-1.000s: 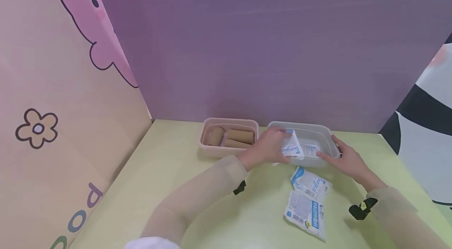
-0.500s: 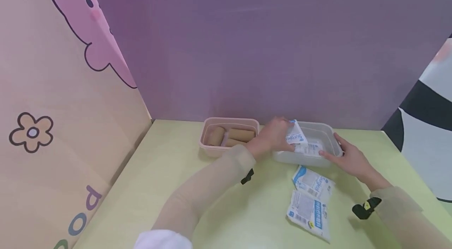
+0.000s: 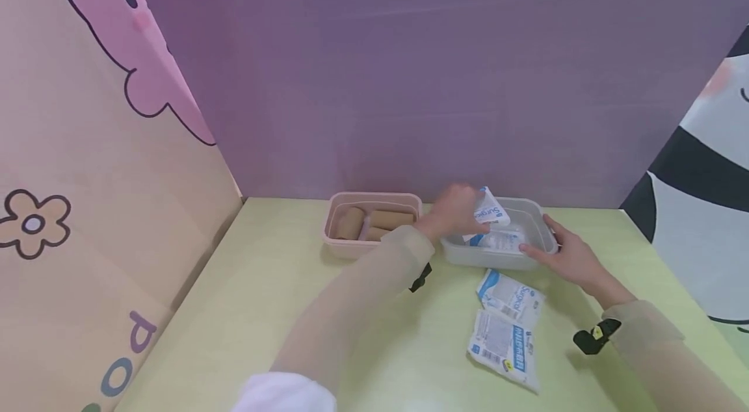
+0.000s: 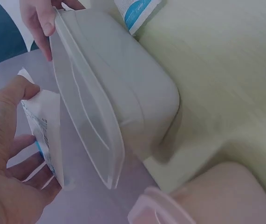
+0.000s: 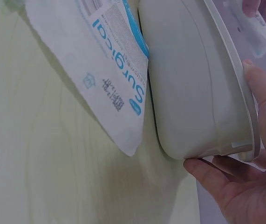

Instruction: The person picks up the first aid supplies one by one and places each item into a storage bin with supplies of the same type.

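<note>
In the head view, my left hand (image 3: 456, 209) pinches a white-and-blue "Surgical" packet (image 3: 490, 210) over the left part of the pale grey plastic box (image 3: 484, 257). Thumb and fingertips grip its edges in the left wrist view, where the packet (image 4: 46, 126) stands on edge beside the box's rim. My right hand (image 3: 576, 260) holds the box's right end, thumb on the near rim, other fingers around the end wall. Inside the box lies another packet (image 3: 502, 240), partly behind the near wall. Two more, an upper packet (image 3: 510, 298) and a lower packet (image 3: 503, 348), overlap on the table in front.
A pink box (image 3: 351, 249) with several brown rolls (image 3: 392, 219) stands just left of the grey box; my left forearm partly covers it. A purple panel (image 3: 374, 74) rises behind the light yellow table (image 3: 281, 256), with printed panels at both sides.
My left hand has risen slightly with its packet above the grey box. More of the packet lying inside is now visible. My right hand keeps its hold on the box's end.
</note>
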A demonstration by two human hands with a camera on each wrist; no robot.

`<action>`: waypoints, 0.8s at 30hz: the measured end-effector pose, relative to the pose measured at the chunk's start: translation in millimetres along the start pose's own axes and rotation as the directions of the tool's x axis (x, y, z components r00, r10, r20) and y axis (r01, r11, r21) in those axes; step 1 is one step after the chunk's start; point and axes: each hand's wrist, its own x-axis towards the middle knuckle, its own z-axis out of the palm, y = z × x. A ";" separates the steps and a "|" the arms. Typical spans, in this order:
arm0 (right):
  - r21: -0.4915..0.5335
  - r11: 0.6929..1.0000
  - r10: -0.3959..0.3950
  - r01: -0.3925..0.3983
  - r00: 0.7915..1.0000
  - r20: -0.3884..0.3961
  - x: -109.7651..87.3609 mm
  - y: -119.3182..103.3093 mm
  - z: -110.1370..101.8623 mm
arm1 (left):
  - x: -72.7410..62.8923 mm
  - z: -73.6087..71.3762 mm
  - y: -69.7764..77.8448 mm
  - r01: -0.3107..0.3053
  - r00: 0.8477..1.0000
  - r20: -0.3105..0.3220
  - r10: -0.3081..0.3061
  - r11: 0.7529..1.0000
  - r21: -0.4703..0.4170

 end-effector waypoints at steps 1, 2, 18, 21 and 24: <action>0.002 1.000 0.001 -0.001 1.000 -0.002 -0.8 0.7 -0.4 | 2.4 2.7 1.9 -0.009 1.000 0.002 0.009 1.000 0.004; 0.008 1.000 0.003 -0.003 1.000 -0.001 -1.7 1.1 -0.4 | 4.2 4.9 3.9 -0.012 1.000 0.006 0.012 1.000 0.001; 0.035 0.999 0.004 -0.004 1.000 -0.021 -7.7 -2.6 10.8 | 0.6 28.1 9.4 0.051 0.999 -0.018 -0.051 0.999 -0.005; 0.035 0.999 0.006 -0.005 1.000 -0.026 -8.7 -4.7 12.5 | 0.2 32.4 8.5 0.070 0.997 -0.025 -0.070 0.997 0.015; 0.035 0.999 0.010 -0.009 1.000 -0.028 -9.8 -6.1 13.3 | -0.3 34.7 10.4 0.091 0.996 -0.017 -0.090 0.996 0.022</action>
